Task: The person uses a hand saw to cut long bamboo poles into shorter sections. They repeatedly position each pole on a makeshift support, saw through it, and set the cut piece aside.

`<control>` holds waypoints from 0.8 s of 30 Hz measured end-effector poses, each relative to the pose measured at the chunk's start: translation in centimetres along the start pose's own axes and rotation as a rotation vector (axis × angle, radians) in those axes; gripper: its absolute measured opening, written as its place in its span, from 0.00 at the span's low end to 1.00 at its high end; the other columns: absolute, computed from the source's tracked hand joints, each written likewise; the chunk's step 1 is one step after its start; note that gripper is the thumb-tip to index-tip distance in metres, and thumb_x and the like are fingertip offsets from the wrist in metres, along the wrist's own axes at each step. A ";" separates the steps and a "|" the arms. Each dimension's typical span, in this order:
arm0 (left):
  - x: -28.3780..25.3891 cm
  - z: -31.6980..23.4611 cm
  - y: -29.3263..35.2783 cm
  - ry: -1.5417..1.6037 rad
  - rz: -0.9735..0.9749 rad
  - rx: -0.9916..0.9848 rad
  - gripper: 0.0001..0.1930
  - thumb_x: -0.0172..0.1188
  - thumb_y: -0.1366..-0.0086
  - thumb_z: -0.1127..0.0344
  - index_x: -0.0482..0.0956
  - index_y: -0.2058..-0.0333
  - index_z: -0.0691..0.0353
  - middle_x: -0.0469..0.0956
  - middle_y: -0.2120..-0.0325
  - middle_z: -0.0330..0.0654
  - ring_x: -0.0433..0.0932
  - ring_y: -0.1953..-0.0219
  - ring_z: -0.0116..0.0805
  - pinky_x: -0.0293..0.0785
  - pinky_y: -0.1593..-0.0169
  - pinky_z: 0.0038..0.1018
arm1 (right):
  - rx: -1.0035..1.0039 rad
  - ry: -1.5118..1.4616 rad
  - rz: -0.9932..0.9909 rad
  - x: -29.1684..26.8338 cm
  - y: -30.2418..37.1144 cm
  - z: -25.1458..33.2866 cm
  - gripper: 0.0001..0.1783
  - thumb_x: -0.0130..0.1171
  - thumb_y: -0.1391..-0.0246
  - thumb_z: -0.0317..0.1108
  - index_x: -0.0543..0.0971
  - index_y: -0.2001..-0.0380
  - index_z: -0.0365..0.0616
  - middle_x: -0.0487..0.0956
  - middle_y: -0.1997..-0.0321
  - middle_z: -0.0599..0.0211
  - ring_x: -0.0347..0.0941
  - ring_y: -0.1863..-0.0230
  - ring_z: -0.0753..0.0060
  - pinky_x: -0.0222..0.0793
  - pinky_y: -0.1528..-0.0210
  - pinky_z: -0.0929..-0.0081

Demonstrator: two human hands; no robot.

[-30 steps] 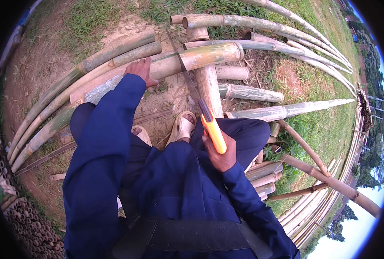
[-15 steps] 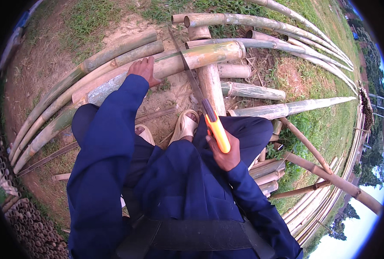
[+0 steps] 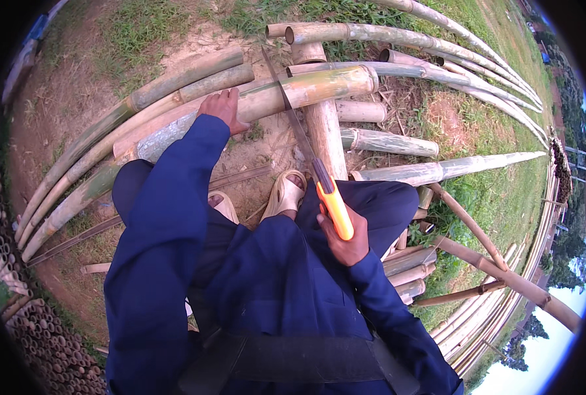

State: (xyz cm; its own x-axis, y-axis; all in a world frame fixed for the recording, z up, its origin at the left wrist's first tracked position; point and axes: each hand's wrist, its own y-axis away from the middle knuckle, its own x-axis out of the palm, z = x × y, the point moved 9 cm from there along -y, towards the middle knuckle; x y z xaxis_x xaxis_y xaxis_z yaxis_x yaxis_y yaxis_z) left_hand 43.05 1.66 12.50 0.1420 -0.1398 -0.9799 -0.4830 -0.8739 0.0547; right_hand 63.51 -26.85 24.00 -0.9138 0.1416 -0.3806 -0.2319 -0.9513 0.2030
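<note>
A thick green-and-tan bamboo pole [image 3: 306, 89] lies slantwise in front of me, its cut end towards the right, across a shorter bamboo log [image 3: 324, 135]. My left hand [image 3: 220, 110] presses down on this pole and steadies it, fingers curled over its top. In my right hand [image 3: 347, 240] is a handsaw [image 3: 334, 207], gripped by its orange and dark handle. The saw's long, dark blade runs up and away to the left and crosses the pole just left of the supporting log. How deep the teeth sit in the bamboo, I cannot tell.
Two long bamboo poles [image 3: 135, 99] lie beyond my left hand. Several more poles [image 3: 398, 34] stretch to the right, and short cut pieces [image 3: 388, 141] rest beside the log. A slanted bamboo frame [image 3: 497, 271] stands at my right. Stacked bamboo [image 3: 49, 349] is at far left.
The view has shifted very slightly. Both hands and the saw stay in nearly the same place relative to the bamboo pole.
</note>
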 end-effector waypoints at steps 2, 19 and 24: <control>0.5 -0.2 0.5 0.002 0.037 -0.028 0.45 0.79 0.57 0.42 0.71 0.47 0.65 0.81 0.56 0.54 0.81 0.51 0.54 0.76 0.42 0.41 | 0.000 0.094 -0.001 -1.9 4.3 0.4 0.22 0.66 0.44 0.24 0.81 0.45 0.34 0.87 0.57 0.51 0.87 0.53 0.60 0.77 0.49 0.71; 0.7 -0.7 -0.1 -0.002 0.059 -0.031 0.48 0.79 0.56 0.42 0.69 0.42 0.65 0.80 0.51 0.56 0.80 0.48 0.55 0.75 0.42 0.43 | 0.001 0.110 -0.032 -2.0 3.6 1.7 0.20 0.68 0.42 0.27 0.82 0.46 0.35 0.87 0.60 0.52 0.87 0.58 0.63 0.78 0.55 0.71; 0.5 -0.7 -0.6 0.003 0.004 -0.005 0.48 0.79 0.56 0.43 0.69 0.42 0.65 0.80 0.51 0.55 0.80 0.49 0.55 0.75 0.42 0.42 | -0.032 0.111 -0.065 3.4 -10.3 1.3 0.10 0.67 0.41 0.30 0.80 0.68 0.33 0.82 0.76 0.54 0.81 0.74 0.65 0.73 0.68 0.67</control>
State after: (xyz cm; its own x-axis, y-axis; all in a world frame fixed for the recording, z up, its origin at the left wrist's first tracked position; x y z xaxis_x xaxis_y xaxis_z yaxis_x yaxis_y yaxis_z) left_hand 43.96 1.77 12.09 0.1431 -0.1444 -0.9791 -0.4795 -0.8756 0.0591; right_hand 62.34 -16.17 21.80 -0.8542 0.1737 -0.4900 -0.2772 -0.9495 0.1468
